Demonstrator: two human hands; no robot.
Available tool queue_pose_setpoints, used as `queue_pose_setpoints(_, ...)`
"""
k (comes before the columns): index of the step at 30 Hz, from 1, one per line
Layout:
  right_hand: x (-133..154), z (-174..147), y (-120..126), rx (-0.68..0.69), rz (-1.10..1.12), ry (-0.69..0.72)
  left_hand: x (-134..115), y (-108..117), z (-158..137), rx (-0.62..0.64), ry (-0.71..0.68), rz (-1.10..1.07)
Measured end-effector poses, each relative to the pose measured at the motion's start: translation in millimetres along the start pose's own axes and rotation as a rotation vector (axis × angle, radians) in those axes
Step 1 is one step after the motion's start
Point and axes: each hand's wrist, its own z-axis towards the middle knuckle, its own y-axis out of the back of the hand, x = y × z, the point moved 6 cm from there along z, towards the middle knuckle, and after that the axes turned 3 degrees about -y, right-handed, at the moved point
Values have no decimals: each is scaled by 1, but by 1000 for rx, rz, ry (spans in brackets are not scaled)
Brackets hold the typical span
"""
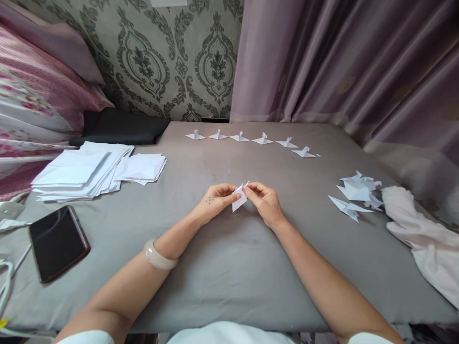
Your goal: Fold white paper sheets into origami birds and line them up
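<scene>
A small folded piece of white paper (239, 202), pointed at the top, is held between my two hands above the middle of the table. My left hand (218, 197) pinches its left side, thumb across the front. On the other side, my right hand (264, 198) grips the upper right part between thumb and fingers. Some fingertips are hidden behind the paper. Beyond my hands, several folded paper cranes (264, 138) stand in a curved row with wings spread. More folded white paper pieces (358, 187) lie heaped at the right.
Stacked white paper sheets (82, 169) and a smaller stack of paper squares (141, 167) lie at the left. Nearer are a dark phone (59, 242) and white cables (7, 286). A black folded item (125, 125) lies at the back left; pale cloth (419, 229) covers the right edge.
</scene>
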Motion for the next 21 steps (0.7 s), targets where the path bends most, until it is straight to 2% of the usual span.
queue_pose_setpoints(9,4,-1,0,-26,-44,95,-1,0,-1,8,-12,13)
queue_pose_setpoints(15,10,-5,-6,100,-22,57,-3,-2,-1,-7,-53,88)
queue_pose_setpoints(21,13,-5,-5,17,-59,187,-4,-3,-1,-7,-79,164)
